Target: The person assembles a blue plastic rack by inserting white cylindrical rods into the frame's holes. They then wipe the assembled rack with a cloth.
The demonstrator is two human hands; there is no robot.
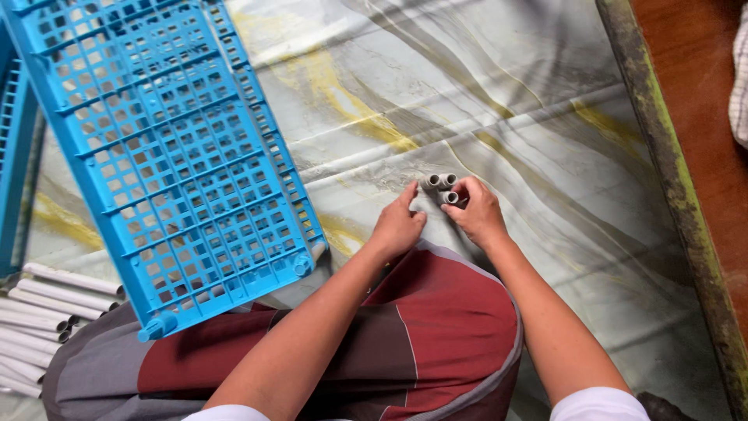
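Observation:
Three short grey tube pieces (439, 185) stand on end in a tight cluster on a marble-patterned sheet (499, 93). My right hand (477, 212) curls around the cluster's right side, fingertips on the nearest piece. My left hand (398, 224) rests just left of the cluster, its thumb and fingers touching or nearly touching the leftmost piece. Both forearms reach forward over my lap, which is covered by red and grey shorts (405, 343).
A large blue plastic grid panel (167, 148) lies tilted at the left, one edge over my knee. Several long white tubes (47, 312) are stacked at the lower left. A worn green-edged border (662, 156) and brown floor (701, 62) lie at the right.

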